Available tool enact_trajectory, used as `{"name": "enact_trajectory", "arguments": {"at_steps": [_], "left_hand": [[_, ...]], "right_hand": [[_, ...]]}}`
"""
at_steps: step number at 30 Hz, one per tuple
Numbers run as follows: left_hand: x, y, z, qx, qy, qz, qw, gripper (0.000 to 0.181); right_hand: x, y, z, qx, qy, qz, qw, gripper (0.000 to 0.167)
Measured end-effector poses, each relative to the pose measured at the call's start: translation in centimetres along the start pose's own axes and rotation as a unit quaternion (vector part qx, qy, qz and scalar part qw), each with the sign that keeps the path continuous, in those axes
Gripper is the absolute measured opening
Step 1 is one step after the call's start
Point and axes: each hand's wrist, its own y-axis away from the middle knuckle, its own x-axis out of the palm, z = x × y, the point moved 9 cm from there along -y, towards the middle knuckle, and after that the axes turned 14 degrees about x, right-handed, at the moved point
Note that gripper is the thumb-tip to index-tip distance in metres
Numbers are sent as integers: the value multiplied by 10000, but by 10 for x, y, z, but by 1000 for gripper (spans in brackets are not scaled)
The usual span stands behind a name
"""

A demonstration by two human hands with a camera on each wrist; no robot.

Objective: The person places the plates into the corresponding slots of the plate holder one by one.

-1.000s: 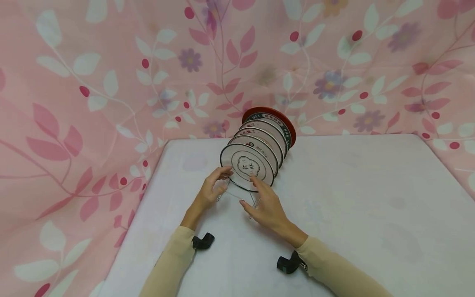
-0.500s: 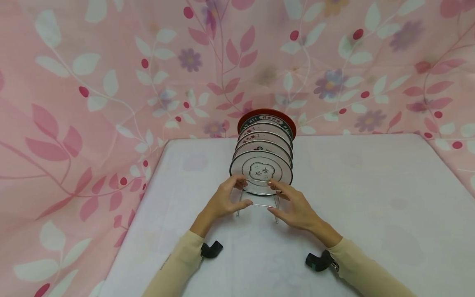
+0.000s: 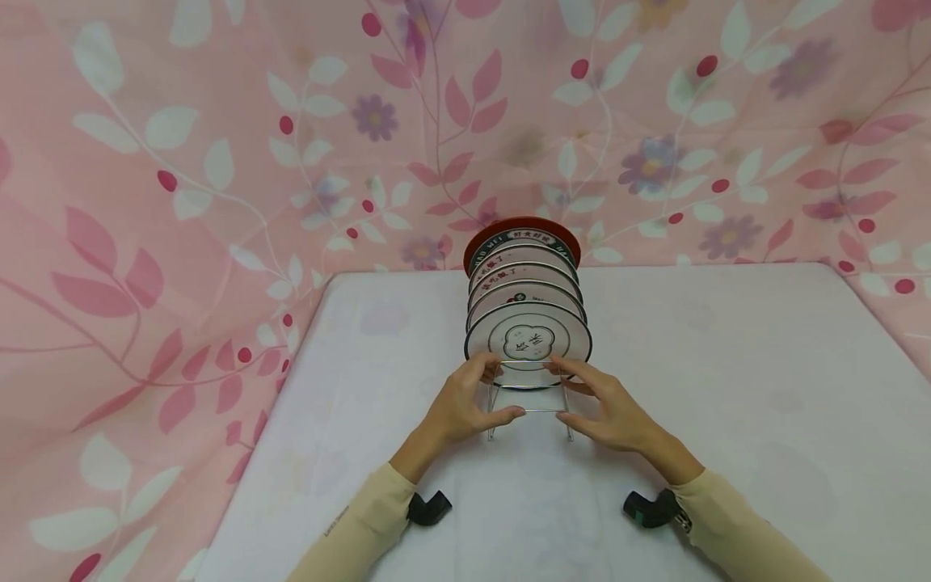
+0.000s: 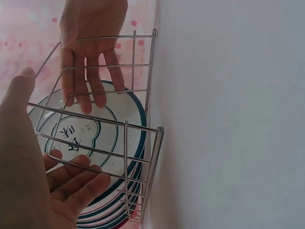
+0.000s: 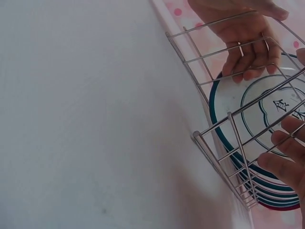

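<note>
A silver wire dish rack (image 3: 538, 411) holds several round plates on edge, one behind another. The front plate (image 3: 575, 335) is white with a dark rim and black characters in its middle; the rearmost plate (image 3: 483, 234) shows a red rim. At the rack's near left end my left hand (image 3: 454, 404) grips the wires, thumb on the front wire. My right hand (image 3: 614, 412) holds the matching right end the same way. In the left wrist view, fingers (image 4: 78, 179) of the left hand reach in among the wires, before the front plate. The plates hide the rack's far end.
A white cloth covers the table (image 3: 727, 388). Pink floral fabric (image 3: 291, 162) hangs behind it and along the left side. A black wrist camera (image 3: 429, 508) sits on the left sleeve, another black camera (image 3: 650, 509) on the right.
The rack and plates have turned from slanting to nearly straight toward me and shifted right and slightly nearer. Both hands moved right with the rack, and their hold has closed onto its front wires.
</note>
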Motion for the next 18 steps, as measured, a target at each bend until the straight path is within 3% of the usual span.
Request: {"name": "enact_trajectory", "arguments": {"at_steps": [18], "left_hand": [[2, 0, -5, -5, -142, 44, 9999, 79]], "right_hand": [[-1, 3, -2, -123, 21, 144, 9998, 79]]}}
